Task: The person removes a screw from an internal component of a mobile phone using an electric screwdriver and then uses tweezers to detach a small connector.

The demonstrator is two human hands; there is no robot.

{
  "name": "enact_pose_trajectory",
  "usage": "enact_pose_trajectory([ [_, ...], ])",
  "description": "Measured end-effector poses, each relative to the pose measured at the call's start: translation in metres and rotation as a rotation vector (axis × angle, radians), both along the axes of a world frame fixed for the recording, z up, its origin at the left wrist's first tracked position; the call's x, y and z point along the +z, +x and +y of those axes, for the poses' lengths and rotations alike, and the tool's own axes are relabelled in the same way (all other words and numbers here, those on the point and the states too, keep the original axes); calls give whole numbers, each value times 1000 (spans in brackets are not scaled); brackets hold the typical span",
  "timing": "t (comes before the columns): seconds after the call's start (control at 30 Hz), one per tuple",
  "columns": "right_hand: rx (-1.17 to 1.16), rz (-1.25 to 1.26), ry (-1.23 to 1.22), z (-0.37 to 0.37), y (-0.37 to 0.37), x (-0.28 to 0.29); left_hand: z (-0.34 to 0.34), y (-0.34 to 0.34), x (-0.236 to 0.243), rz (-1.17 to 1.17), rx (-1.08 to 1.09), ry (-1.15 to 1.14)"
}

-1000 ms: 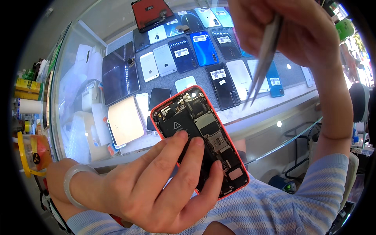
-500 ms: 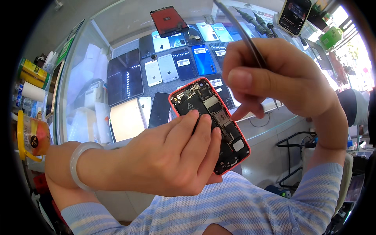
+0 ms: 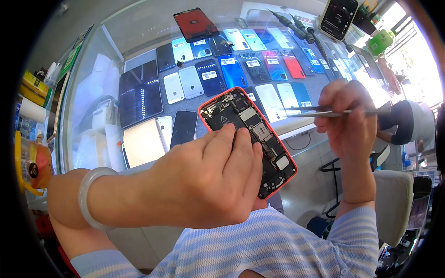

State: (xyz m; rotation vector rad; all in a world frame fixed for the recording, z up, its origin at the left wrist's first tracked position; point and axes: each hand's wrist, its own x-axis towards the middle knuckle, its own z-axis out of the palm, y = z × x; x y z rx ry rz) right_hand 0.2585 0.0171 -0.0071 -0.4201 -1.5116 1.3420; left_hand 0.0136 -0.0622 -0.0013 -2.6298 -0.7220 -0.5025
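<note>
My left hand (image 3: pixel 218 176) grips an opened smartphone (image 3: pixel 278 162) with a red frame, fingertips pressed on its black battery (image 3: pixel 225 119). Bare circuit parts and metal shields show along the phone's right side. To the right of it, my right hand (image 3: pixel 347 116) is closed around a pair of metal tweezers (image 3: pixel 301 112). Their tips point left, above the glass counter and apart from the phone. The left thumb is hidden beneath the phone.
Below the glass counter lie several phones, among them a blue one (image 3: pixel 232 70), and a dark tablet (image 3: pixel 141 92). A red-backed screen part (image 3: pixel 195 24), screwdrivers (image 3: pixel 296 28) and a propped phone (image 3: pixel 339 17) rest on top. A chair (image 3: pixel 391 204) stands right.
My right hand has moved right and down, away from the phone, and the tweezers have swung from steep to nearly level. My left hand keeps its hold on the phone.
</note>
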Motion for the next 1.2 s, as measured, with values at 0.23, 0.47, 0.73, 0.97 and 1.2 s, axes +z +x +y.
enact_pose_trajectory([
  [0.23, -26, -59, 147, -11, 1, -18, 1, -2, -4, -16, -13, 38],
  [0.47, -97, -187, 179, -10, 9, -19, 0, 0, 0, -28, 12, -10],
  [0.73, -215, -310, 212, -19, 9, -16, 5, 0, -4, -35, -3, 34],
  [0.97, -240, -308, 203, -23, 6, -15, 5, 0, -3, -42, 1, 17],
  [1.2, -153, -254, 127, -15, 8, -14, 5, 0, -6, -51, 7, 53],
])
